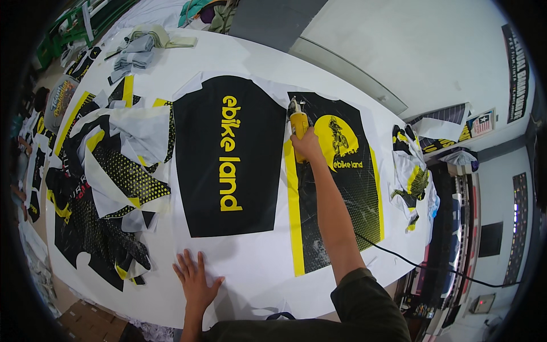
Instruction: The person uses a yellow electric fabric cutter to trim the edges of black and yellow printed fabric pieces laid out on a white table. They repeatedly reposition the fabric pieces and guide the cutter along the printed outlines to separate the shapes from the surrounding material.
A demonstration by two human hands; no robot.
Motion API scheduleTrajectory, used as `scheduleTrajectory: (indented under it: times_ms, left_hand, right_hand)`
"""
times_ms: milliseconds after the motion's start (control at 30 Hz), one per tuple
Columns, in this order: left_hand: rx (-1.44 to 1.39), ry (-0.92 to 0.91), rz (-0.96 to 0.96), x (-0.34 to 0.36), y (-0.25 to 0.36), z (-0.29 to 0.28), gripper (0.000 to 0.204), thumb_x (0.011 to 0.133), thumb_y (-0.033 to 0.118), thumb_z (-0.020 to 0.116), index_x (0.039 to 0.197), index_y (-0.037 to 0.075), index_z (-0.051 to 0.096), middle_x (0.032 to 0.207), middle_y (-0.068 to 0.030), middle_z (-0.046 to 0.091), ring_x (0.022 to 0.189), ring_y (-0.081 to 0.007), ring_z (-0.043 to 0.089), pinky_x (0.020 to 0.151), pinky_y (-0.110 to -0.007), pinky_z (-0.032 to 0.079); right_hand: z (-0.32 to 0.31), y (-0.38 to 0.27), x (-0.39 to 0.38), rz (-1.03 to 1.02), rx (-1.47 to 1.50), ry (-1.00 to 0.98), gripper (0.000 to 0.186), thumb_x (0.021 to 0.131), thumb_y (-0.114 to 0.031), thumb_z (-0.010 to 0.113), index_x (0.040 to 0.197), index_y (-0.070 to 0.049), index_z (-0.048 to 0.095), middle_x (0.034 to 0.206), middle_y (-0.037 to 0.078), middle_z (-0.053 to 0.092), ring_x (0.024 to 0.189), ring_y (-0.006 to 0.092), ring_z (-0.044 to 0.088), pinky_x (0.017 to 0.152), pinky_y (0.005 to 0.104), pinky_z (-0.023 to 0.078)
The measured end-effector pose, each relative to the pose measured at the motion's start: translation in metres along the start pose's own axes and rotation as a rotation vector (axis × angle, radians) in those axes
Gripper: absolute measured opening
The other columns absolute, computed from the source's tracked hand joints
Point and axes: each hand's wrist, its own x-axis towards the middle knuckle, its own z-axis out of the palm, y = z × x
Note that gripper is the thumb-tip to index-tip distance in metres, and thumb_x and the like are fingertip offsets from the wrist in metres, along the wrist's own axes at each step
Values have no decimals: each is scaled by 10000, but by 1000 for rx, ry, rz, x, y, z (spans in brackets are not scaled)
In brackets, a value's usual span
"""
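Observation:
My right hand (308, 145) is wrapped round the yellow body of an electric fabric cutter (298, 126). The cutter's metal head rests at the upper left edge of a printed fabric panel (319, 228), black with a yellow side strip and a yellow round picture. Left of it lies a black sleeve-shaped panel (199, 171) with yellow lettering, printed on white fabric. My left hand (196, 280) lies flat with fingers spread on the white fabric below that panel. Part of the cutter's head is too small to make out.
Cut black, white and yellow fabric pieces (122, 165) are heaped on the left of the white table (239, 51). Folded grey cloth (137, 57) sits at the far left. More scraps (410, 176) lie at the right edge. A black cord (421, 267) runs off rightward.

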Motion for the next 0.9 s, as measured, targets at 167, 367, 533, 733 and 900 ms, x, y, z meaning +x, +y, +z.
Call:
scheduleTrajectory:
  times_ms: [167,367,533,733,900]
  left_hand:
    - [41,-36,-21,2,-2,5,1088,802,607,758,1617,54,298,1683,-329,72,1559,-531,2,1224,-674,-7]
    - [93,12,9,-8,-8,4,1010,823,614,739,1566,24,394,1664,-325,179,1550,-519,124,1234,-652,95]
    - [87,-32,-116,-92,-44,-12,1060,858,601,714,1651,115,207,1712,-219,135,1556,-489,132,1228,-668,133]
    - [336,-385,-675,-140,-58,-58,858,929,614,626,1520,16,455,1521,-289,480,1443,-506,377,1212,-626,232]
    - [-116,-55,-374,-70,-62,-61,903,855,528,733,1519,-8,438,1631,-313,276,1517,-483,257,1222,-585,228]
  right_hand:
    - [4,4,41,-74,1,58,742,815,-406,730,1253,132,467,1124,406,656,1100,528,657,945,511,543]
    - [-17,2,128,-110,-27,-3,711,814,-425,742,1247,76,485,1136,391,662,1121,523,651,959,518,541]
    - [12,-28,128,-85,207,97,661,829,-420,740,1233,43,497,1134,373,672,1110,529,648,914,524,546]
    - [9,24,-40,101,806,156,535,904,-296,736,1270,37,532,1080,171,670,931,285,683,808,408,549]
    - [3,109,-186,262,888,305,483,944,-275,712,1296,5,533,1092,127,647,939,215,649,827,362,527]
